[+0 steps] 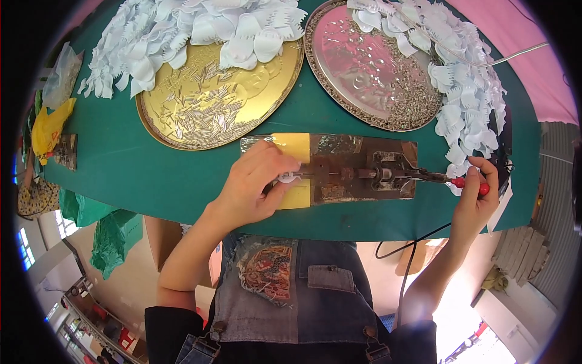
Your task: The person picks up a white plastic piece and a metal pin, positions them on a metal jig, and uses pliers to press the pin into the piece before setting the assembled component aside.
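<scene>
Denim bib point(303, 291) nearest. Left hand point(254, 185) pinching white piece point(287, 178) at press point(357, 173) left end; right hand point(476, 197) gripping red-knobbed lever point(467, 182) at far end, axis left-right.

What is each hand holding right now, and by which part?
The right hand grips the press lever by its red knob end. The left hand pinches a small white piece by its edge.

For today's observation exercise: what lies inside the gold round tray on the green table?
The gold tray holds a scatter of small silver tubes on its bare middle. A heap of white petal-shaped pieces covers its far rim, so whatever lies beneath that heap cannot be seen.
</scene>
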